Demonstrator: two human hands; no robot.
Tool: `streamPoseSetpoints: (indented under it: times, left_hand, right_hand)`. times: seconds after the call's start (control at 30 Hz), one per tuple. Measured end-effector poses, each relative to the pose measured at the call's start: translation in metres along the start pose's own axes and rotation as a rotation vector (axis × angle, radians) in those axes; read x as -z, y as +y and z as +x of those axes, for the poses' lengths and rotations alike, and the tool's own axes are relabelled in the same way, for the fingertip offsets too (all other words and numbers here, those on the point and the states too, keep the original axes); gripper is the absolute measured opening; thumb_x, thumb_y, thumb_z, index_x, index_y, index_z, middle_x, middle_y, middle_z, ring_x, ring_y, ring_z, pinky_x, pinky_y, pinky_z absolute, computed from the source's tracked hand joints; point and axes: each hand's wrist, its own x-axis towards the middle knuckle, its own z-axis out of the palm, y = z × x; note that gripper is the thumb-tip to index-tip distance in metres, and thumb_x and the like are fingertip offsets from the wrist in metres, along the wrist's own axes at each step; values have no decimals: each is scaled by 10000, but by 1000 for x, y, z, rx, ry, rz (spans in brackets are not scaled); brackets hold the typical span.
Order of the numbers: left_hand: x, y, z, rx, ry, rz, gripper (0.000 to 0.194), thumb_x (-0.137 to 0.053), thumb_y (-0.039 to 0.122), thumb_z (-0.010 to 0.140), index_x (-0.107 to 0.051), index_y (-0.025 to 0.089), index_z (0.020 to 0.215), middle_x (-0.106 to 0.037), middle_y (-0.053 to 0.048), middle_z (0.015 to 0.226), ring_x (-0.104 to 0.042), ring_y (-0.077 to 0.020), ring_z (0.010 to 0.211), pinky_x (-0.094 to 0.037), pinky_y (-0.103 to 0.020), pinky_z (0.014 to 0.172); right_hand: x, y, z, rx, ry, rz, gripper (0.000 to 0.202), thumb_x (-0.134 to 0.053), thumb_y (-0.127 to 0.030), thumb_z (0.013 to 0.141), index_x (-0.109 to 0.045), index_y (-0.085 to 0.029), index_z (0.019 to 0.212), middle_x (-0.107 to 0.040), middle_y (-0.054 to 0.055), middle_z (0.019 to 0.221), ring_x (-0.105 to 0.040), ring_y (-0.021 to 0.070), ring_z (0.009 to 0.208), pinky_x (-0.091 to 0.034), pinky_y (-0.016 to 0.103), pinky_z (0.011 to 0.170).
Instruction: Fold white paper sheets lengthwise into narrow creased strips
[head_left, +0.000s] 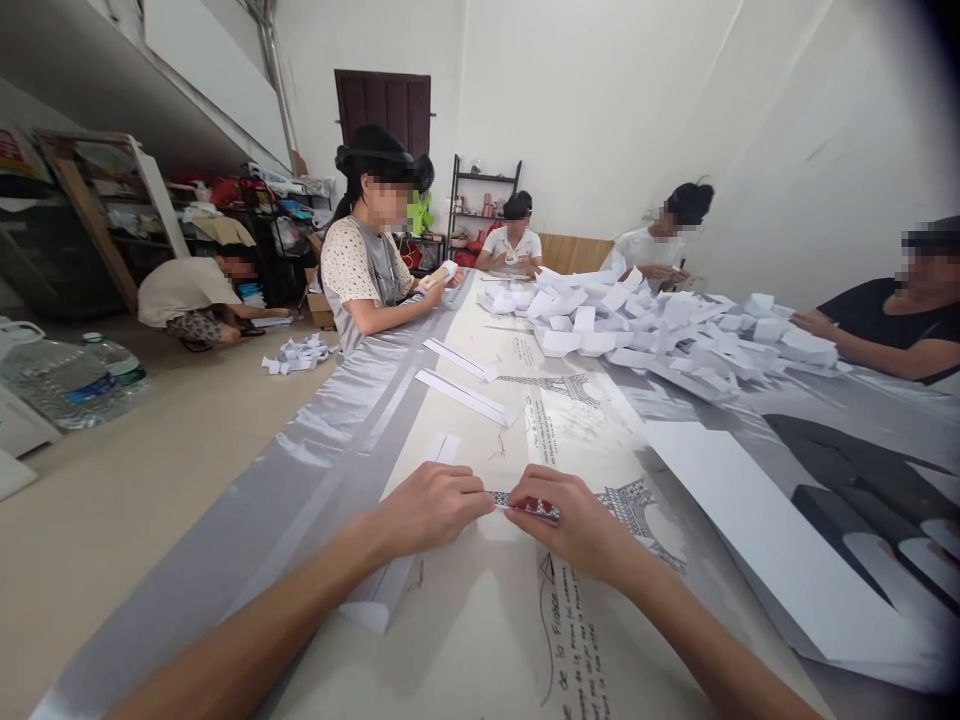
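My left hand (pixel 442 505) and my right hand (pixel 566 515) are close together over the printed tablecloth (pixel 480 640), fingers pinched. Between their fingertips is a narrow white piece, mostly hidden by the fingers; it looks like paper. Beneath my left hand and forearm lies a long white paper strip (pixel 373 605) with a dark line along it, its far end showing beyond the hand. Farther up the cloth rest two more folded white strips (pixel 461 397) (pixel 459 358), side by side.
A large heap of folded white paper pieces (pixel 600 310) covers the table's far right. A big white sheet (pixel 765 530) lies at the right. Several people sit around the table; another person crouches at the left near papers (pixel 298 354) and water bottles (pixel 67 375) on the floor.
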Motion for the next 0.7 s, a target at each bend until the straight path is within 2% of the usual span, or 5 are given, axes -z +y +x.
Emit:
streamPoseSetpoints:
  times: [0.2,0.37,0.47,0.53,0.7]
  left_hand:
    - [8,1,0,40,-22,-159,290,-415,292,1065,-673,210,962,-700,-16,847,-653,-151,796,-462,-266,690]
    - [1,4,-2,-26,-84,-22,303,-363,77,1003,-616,179,873,-617,-7,687,-560,-150,628,-370,-279,553]
    - [0,6,0,-37,-78,-5,310,-364,30,957,-592,174,805,-579,1,625,-509,-142,567,-309,-285,514]
    - [1,4,1,-32,-69,-6,311,-368,72,988,-602,175,813,-592,2,627,-513,-140,564,-313,-283,527]
    - [2,-8,-3,-15,-34,-67,303,-376,184,1046,-634,197,886,-613,10,653,-551,-130,596,-344,-257,566]
  right_hand:
    - [-5,1,0,142,53,-64,234,-569,-233,983,-724,-235,807,-662,17,776,-609,165,703,-466,303,605]
    - [-6,-3,0,174,39,-90,289,-524,-227,1000,-707,-221,776,-655,28,766,-603,171,703,-454,306,599]
    - [0,0,-1,118,-12,-84,256,-559,-272,992,-681,-222,773,-643,20,787,-588,156,681,-454,293,588]
    - [5,4,-2,91,-59,-109,273,-579,-300,986,-646,-222,733,-613,5,752,-557,147,652,-434,286,569]
    - [12,11,-1,183,-106,-156,358,-519,-297,1021,-580,-217,677,-563,1,698,-515,163,681,-436,318,669]
